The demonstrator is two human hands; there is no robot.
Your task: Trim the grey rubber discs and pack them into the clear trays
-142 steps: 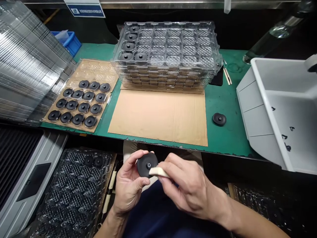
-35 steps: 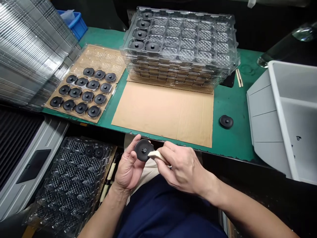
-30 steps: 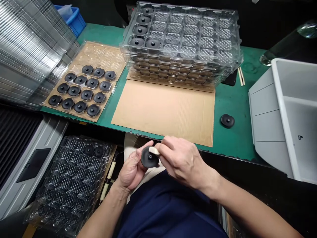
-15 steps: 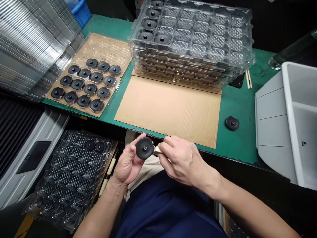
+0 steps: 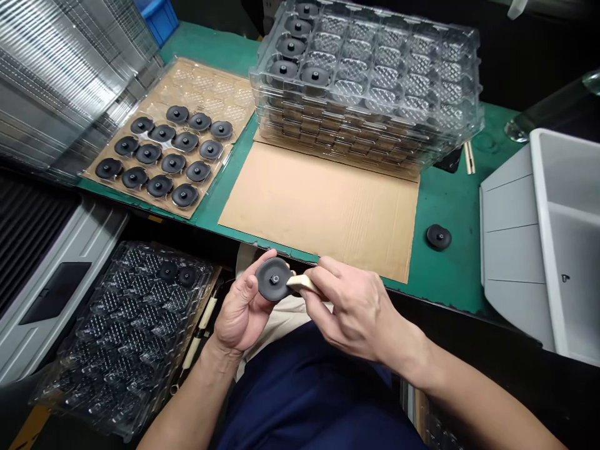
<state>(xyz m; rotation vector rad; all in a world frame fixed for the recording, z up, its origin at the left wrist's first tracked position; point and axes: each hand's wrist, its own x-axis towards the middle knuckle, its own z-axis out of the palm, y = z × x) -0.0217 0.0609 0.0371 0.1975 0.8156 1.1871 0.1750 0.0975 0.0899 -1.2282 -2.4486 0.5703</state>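
Observation:
My left hand (image 5: 241,312) grips a round black disc-shaped part (image 5: 268,289) by its edge, its face with a small central stub turned up. Against the disc's right rim rests a pale cream piece (image 5: 300,283) with a blunt end, pinched between the thumb and fingers of my right hand (image 5: 354,306). My fingers cover most of that piece, so its kind cannot be made out. Both hands are in front of the bench's near edge, above my lap. A similar black disc (image 5: 439,237) lies alone on the green bench top to the right.
A cardboard sheet (image 5: 319,206) lies on the green bench (image 5: 462,275). Behind it are stacked clear trays (image 5: 375,100). Several discs fill part of a left tray (image 5: 187,81). A grey bin (image 5: 509,231) stands right; another clear tray (image 5: 126,331) sits low left.
My right hand has shifted slightly, and more of the cream piece shows, now lying over the disc's right rim. The left hand still holds the disc. The whole view has shifted a little.

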